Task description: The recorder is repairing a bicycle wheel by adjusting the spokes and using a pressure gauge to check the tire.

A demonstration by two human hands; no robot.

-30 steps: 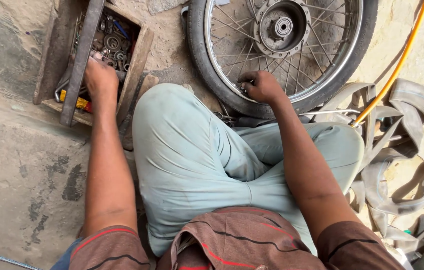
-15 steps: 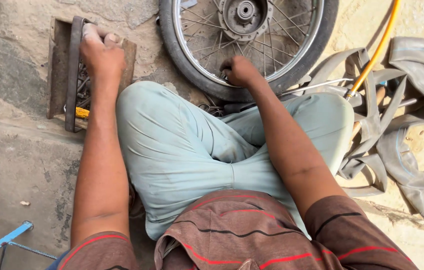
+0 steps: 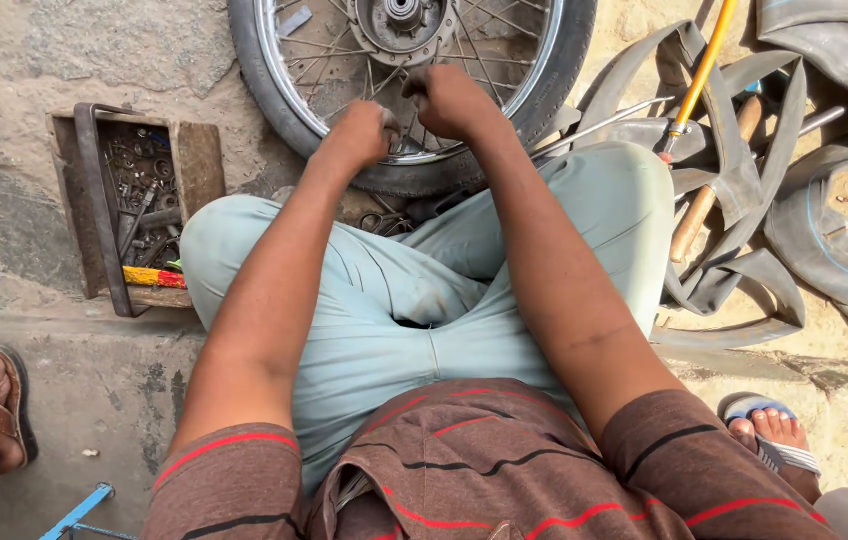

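Both hands were at work on the spoked wheel (image 3: 414, 90) that lay flat on the ground at twelve o'clock from the person's crossed legs. His left hand (image 3: 364, 132) was curled into a fist at the near rim, fingers together — whether it clamped a spoke or a small tool I could not tell, since the knuckles hid it. His right hand (image 3: 449, 100) was likewise closed, just beside the left and a little nearer the hub (image 3: 406, 18), apparently gripping among the spokes.

At nine o'clock stood a wooden tray (image 3: 199, 165) of nuts and small parts, with a yellow-and-red tool (image 3: 154, 277) at its near edge. At two to three o'clock lay slack inner tubes (image 3: 824, 220), a wooden handle (image 3: 709, 195) and a yellow hose (image 3: 706, 65).

To do this well (judging only from the pose), the wheel should be steadied against the knee, and each hand should work in small, even turns — never forcing one spoke against its neighbours.
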